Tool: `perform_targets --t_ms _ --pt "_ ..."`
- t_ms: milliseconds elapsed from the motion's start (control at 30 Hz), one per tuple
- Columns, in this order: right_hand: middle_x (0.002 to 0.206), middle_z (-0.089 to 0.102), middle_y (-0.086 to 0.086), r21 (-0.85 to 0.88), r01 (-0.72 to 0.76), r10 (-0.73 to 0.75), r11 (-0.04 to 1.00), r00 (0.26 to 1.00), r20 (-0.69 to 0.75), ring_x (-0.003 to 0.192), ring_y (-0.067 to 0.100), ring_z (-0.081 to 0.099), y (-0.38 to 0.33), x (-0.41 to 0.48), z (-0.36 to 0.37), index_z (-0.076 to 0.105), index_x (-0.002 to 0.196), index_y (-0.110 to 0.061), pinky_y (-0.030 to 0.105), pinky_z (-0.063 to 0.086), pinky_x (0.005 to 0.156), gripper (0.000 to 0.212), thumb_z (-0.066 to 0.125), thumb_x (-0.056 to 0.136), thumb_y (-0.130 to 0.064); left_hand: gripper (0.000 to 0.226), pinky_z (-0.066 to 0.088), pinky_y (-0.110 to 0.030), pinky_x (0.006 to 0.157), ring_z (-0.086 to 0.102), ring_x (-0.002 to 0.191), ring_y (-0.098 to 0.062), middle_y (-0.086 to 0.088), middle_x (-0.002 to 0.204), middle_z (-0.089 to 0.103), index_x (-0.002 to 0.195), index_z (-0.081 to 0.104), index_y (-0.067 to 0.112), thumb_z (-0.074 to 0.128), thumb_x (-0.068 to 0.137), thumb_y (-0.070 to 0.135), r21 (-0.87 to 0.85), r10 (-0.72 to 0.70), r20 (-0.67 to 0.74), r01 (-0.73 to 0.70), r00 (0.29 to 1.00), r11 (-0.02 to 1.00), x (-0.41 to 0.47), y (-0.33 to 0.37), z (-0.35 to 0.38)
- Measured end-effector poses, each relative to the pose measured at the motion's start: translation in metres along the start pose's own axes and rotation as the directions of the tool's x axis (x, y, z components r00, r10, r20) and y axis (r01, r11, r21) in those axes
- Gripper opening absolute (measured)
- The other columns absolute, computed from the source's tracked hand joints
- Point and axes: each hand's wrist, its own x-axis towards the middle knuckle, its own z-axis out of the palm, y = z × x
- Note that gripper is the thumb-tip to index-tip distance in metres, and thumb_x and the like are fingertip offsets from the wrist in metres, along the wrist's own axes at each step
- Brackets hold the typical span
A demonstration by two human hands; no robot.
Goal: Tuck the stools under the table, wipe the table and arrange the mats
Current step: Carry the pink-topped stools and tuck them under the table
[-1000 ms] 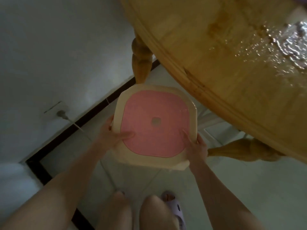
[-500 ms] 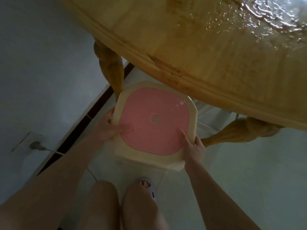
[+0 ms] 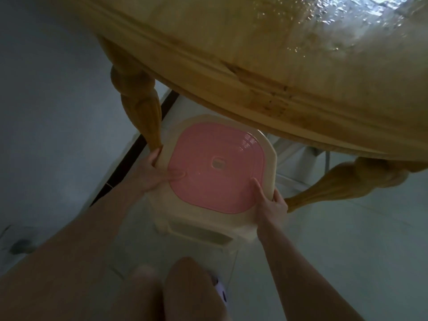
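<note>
A cream plastic stool with a pink seat [image 3: 215,167] stands on the floor between two turned legs of the round wooden table [image 3: 266,72]. Its far edge sits just under the table's rim. My left hand [image 3: 155,172] grips the stool's left edge, thumb on the pink seat. My right hand [image 3: 269,202] holds the near right corner, thumb on the seat too. The table top shines wet at the upper right.
A table leg [image 3: 141,105] stands right beside my left hand, another leg [image 3: 342,181] to the right of my right hand. A white wall with a dark skirting strip [image 3: 129,163] runs on the left. My knees and a slipper [image 3: 221,290] are below the stool.
The stool has slid forward toward the table, its far edge now under the rim. My view has dropped closer to the table edge.
</note>
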Motion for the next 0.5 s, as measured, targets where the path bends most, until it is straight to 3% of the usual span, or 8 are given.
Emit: perform_targets --t_ms 100,200,300,400,500 --pt "0.084 0.071 -0.010 0.010 0.012 -0.012 1.000 1.000 -0.016 0.083 0.011 0.068 0.000 0.002 0.007 0.069 0.090 -0.031 0.037 0.056 0.082 0.029 0.082 0.068 -0.044 0.124 0.047 -0.021 0.066 0.053 0.092 -0.004 0.003 0.136 0.046 0.148 0.024 0.033 0.089 0.043 0.046 0.028 -0.013 0.026 0.013 1.000 1.000 0.008 0.004 -0.006" --pt "0.084 0.070 -0.010 0.014 0.020 -0.019 1.000 0.999 -0.040 0.084 0.011 0.067 0.002 0.001 0.012 0.068 0.092 -0.031 0.035 0.055 0.082 0.031 0.081 0.068 -0.045 0.137 0.047 -0.023 0.067 0.052 0.100 -0.009 0.006 0.134 0.045 0.148 0.023 0.033 0.088 0.030 0.055 0.030 -0.008 0.044 0.007 0.999 1.000 0.011 0.006 -0.010" --pt "0.091 0.069 -0.009 0.005 0.028 -0.027 1.000 0.998 -0.049 0.089 0.013 0.066 0.003 -0.001 0.014 0.066 0.106 -0.025 0.035 0.054 0.084 0.044 0.078 0.070 -0.047 0.123 0.046 -0.026 0.079 0.051 0.103 -0.008 0.009 0.130 0.044 0.149 0.022 0.032 0.088 0.046 0.049 0.021 0.017 0.019 -0.018 1.000 1.000 0.008 0.004 -0.006" --pt "0.099 0.067 -0.008 -0.017 0.018 -0.019 1.000 0.998 -0.052 0.094 0.014 0.064 0.009 -0.008 0.014 0.060 0.116 -0.024 0.040 0.052 0.090 0.057 0.077 0.069 -0.051 0.107 0.042 -0.031 0.091 0.044 0.115 -0.009 0.005 0.144 0.039 0.150 0.020 0.027 0.084 0.064 0.037 -0.030 0.043 -0.103 -0.046 0.994 0.998 -0.001 -0.008 0.002" --pt "0.130 0.056 -0.002 -0.064 0.000 -0.005 0.998 0.997 -0.078 0.118 0.021 0.055 0.020 -0.020 0.010 0.041 0.141 -0.025 0.046 0.044 0.102 0.094 0.075 0.062 -0.063 0.103 0.041 -0.032 0.092 0.043 0.117 -0.009 0.008 0.143 0.037 0.149 0.019 0.031 0.081 0.067 0.043 -0.085 0.070 -0.165 -0.085 0.984 0.993 -0.017 -0.022 0.019"
